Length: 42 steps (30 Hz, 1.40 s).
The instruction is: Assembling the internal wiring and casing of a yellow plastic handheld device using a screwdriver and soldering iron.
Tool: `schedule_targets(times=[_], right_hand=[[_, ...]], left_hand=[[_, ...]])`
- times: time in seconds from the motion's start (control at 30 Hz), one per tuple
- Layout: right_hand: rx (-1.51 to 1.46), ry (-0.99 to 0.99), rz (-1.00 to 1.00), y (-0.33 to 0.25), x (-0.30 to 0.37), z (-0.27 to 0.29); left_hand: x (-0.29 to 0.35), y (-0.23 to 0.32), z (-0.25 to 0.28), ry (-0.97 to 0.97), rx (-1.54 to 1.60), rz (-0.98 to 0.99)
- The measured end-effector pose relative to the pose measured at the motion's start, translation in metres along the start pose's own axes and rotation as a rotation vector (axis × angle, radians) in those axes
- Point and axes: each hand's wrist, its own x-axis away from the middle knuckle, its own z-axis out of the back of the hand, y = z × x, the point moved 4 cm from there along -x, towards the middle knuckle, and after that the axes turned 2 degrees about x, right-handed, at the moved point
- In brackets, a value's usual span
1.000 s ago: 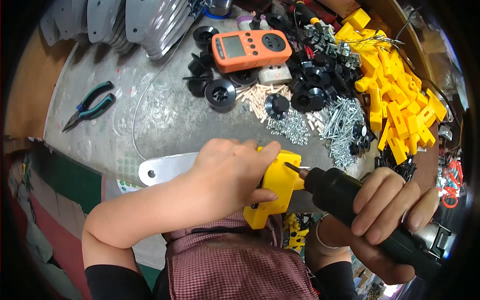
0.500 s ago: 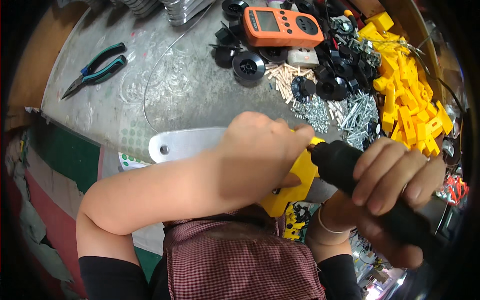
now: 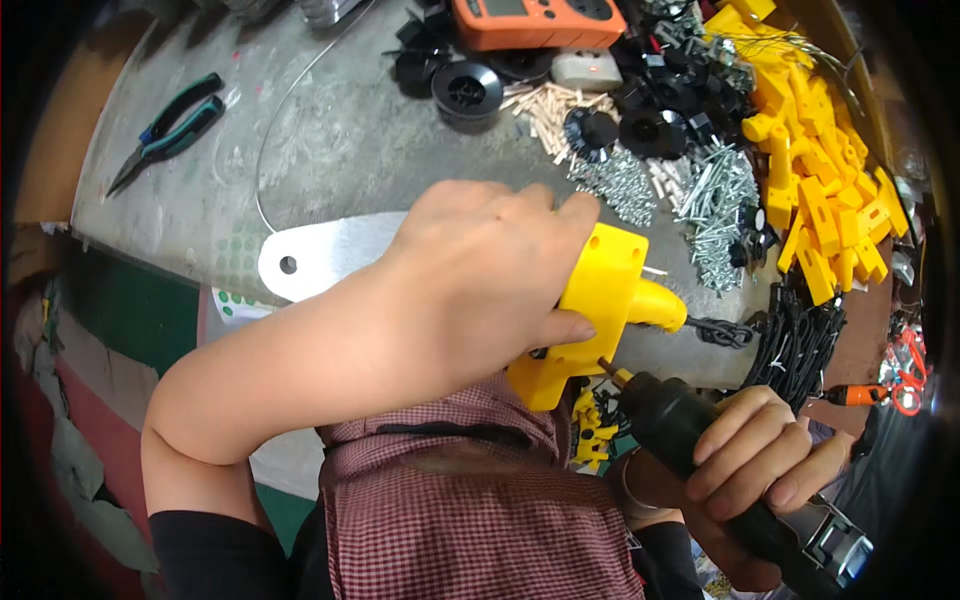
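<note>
My left hand [image 3: 480, 260] is closed around a yellow plastic housing [image 3: 610, 280] that has screw holes in its flange and a tapered handle with a black cord. A flat silver metal plate [image 3: 335, 250] with a round hole extends to the left from under that hand; where it joins the housing is hidden. My right hand [image 3: 765, 465] wraps around a black power screwdriver [image 3: 665, 420], tilted up to the left. Its bit meets the flange's edge near the lower hole, below my left thumb.
Pliers [image 3: 165, 130] lie at the far left. Toward the back are an orange meter [image 3: 540, 22], black round knobs [image 3: 467, 90] and pale pegs [image 3: 550, 115]. Loose screws [image 3: 715, 215], yellow plastic parts [image 3: 815, 190] and black cords [image 3: 795, 345] lie on the right.
The screwdriver has moved down and left, its bit going from the flange's upper part to its lower hole. My left hand has shifted off the upper flange. The whole view has shifted.
</note>
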Motion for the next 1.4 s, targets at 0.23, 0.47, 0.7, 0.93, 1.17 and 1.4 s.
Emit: schedule_targets(times=[0.23,0.47,0.7,0.93,1.17,1.4], right_hand=[[-0.115,-0.512,-0.132,0.001,-0.013,0.005],[-0.052,-0.411,-0.107,0.001,-0.02,-0.001],[-0.082,-0.235,0.007,-0.002,-0.019,-0.041],[-0.151,-0.523,-0.052,0.015,-0.03,-0.039],[-0.245,-0.624,-0.072,0.021,-0.034,-0.046],[-0.149,-0.577,-0.174,0.01,-0.038,-0.035]], left_hand=[[0.0,0.001,0.003,0.005,-0.01,-0.014],[0.005,-0.003,-0.001,0.032,-0.007,-0.074],[0.01,-0.011,-0.002,0.08,0.059,-0.088],[0.012,-0.01,-0.004,0.114,0.124,-0.131],[0.012,-0.013,-0.005,0.16,0.191,-0.123],[0.012,-0.014,-0.003,0.092,0.101,-0.042]])
